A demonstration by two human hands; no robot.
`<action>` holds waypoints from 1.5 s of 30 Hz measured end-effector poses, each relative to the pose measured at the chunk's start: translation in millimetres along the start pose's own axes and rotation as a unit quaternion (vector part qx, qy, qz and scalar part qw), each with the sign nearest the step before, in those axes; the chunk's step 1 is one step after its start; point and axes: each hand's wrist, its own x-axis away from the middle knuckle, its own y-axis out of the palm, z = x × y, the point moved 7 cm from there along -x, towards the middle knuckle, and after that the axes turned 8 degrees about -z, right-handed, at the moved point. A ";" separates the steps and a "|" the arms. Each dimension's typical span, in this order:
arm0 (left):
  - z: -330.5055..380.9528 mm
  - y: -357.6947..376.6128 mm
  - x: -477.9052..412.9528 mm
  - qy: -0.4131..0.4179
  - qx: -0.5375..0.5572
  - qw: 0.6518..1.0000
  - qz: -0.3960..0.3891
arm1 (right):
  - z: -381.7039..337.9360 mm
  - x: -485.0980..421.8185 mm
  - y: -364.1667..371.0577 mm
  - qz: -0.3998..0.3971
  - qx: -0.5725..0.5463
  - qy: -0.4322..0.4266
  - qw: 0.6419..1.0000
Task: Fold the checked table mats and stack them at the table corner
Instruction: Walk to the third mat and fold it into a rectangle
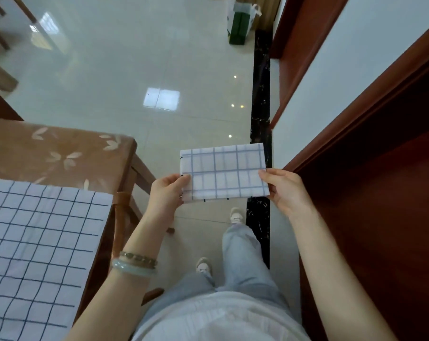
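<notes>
Folded white blue-checked cloth mat [224, 172]: held level above the floor, pinched at its near corners by left hand [166, 193] and right hand [286, 189], forearms extended. Unfolded checked mat [40, 252]: spread at the brown table's [60, 148] near corner.

Soft light is filling the scene brightly and evenly. Window glare is reflecting off the glossy floor [124, 70] at 12 and 11 o'clock. Wide-angle distortion is bending the wooden door frame [386, 107] at 3 o'clock. The held mat [224, 172] is showing slight blur.

Person wears white top [221, 318], pale trousers [241, 257], light shoes [236, 215], 2 bracelets [136, 264].
</notes>
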 end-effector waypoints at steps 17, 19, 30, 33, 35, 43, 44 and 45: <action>126.7 53.0 -172.6 0.012 0.161 0.972 0.171 | -187.8 -252.1 61.1 -0.188 0.175 0.029 0.966; 137.3 42.0 -177.6 0.013 0.179 0.963 0.201 | -196.6 -271.4 86.8 -0.217 0.195 0.037 0.956; 187.9 -62.5 -240.2 0.050 0.298 0.899 0.316 | -215.9 -377.1 280.5 -0.334 0.287 0.066 0.895; 206.1 -100.7 -259.7 0.056 0.321 0.881 0.344 | -222.4 -398.6 343.9 -0.363 0.311 0.068 0.876; 220.3 -127.9 -269.9 0.058 0.336 0.869 0.358 | -227.3 -410.7 385.9 -0.381 0.323 0.071 0.863; 263.6 -231.5 -300.3 0.067 0.368 0.829 0.416 | -234.3 -440.7 529.2 -0.431 0.351 0.079 0.827; 268.2 -243.5 -303.9 0.070 0.372 0.823 0.424 | -233.8 -444.5 546.4 -0.437 0.355 0.081 0.822; 273.4 -255.9 -307.5 0.073 0.376 0.817 0.431 | -233.4 -448.1 564.0 -0.443 0.359 0.083 0.818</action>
